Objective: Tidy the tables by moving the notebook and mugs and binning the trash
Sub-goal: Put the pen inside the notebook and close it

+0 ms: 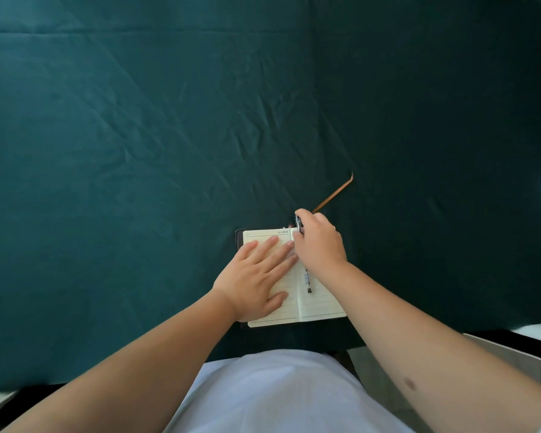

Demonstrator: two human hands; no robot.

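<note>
From the head view, an open notebook (289, 310) with lined cream pages and a dark cover is lying near the front edge of the tabletop (138, 151), which is draped in wrinkled dark teal cloth. The person is standing right against that edge, a white shirt (278, 392) filling the bottom of the view.

The left hand (258, 278) is lying flat on the left page, its fingers (274, 251) stretched out and slightly apart, pressing the paper down and gripping nothing.

The right hand (320, 242) is hovering over the top of the right page by the spine, its fingers (303, 214) curled together around the upper end of a pen (307, 279). The pen's lower part is showing beneath the hand, lying along the right page just beside the centre fold.

A thin orange ribbon bookmark (334, 193) is trailing out from behind the right hand, running up and to the right across the cloth, with its tip bent upward.
</note>
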